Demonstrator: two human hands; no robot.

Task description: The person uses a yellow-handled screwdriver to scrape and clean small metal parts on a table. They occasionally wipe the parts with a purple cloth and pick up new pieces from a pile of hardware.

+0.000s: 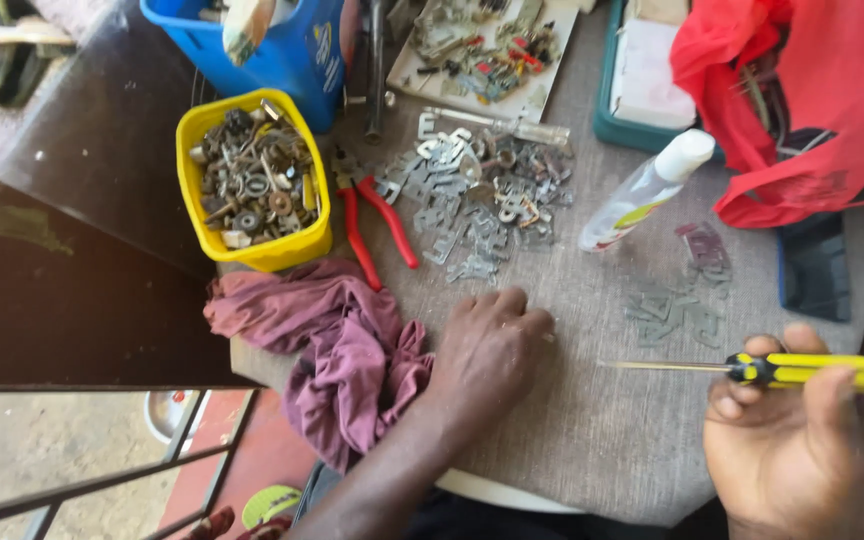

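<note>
A screwdriver [752, 369] with a glossy yellow-and-black handle and a thin metal shaft is gripped in the right hand [787, 440] at the near right edge of a round, grey, grainy tabletop [592, 440]; the fingers are clamped around the handle, the long axis is laid almost level from right to left, and the tip is pointed left toward the middle of the tabletop. The left hand [487, 350] is pressed knuckles-up on the tabletop, its fingers curled together; whether anything small is held under it cannot be told. Just left of that hand a crumpled, soft maroon cloth [342, 350] is draped over the near left rim. Farther off, red-handled pliers [377, 225] are laid beside a loose heap of flat grey metal brackets [472, 205], and a yellow plastic tub [252, 180] packed with rusty nuts, washers and bolts is set at the left edge, with a blue plastic bin [282, 50] behind it. A clear plastic bottle [642, 190] with a white cap is lying tilted at the right centre, near a red bag [812, 100], a teal tray [617, 110] and a few scattered thin metal strips [682, 300]. Bare tabletop is left between the two hands and along the near rim, while the far half is crowded with hardware.
</note>
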